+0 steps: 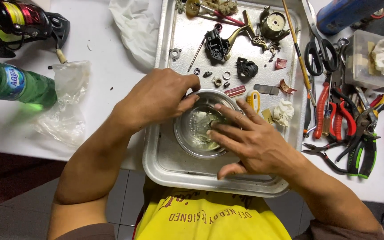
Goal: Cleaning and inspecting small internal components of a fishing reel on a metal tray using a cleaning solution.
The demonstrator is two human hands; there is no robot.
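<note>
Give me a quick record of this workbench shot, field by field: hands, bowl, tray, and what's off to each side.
left hand: on the rim of the steel bowl
right hand: fingers reaching into the bowl
bowl contents: whitish residue, unclear
tray: metal, holds the bowl and small dismantled parts
left side: green bottle, clear plastic bag
right side: pliers and scissors

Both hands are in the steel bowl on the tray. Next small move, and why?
Probably lift the fingers clear of the bowl to check the part. Both the left hand and right hand cover the pale wet contents, so what they work on is hidden; other small parts lie spread on the tray.
</note>
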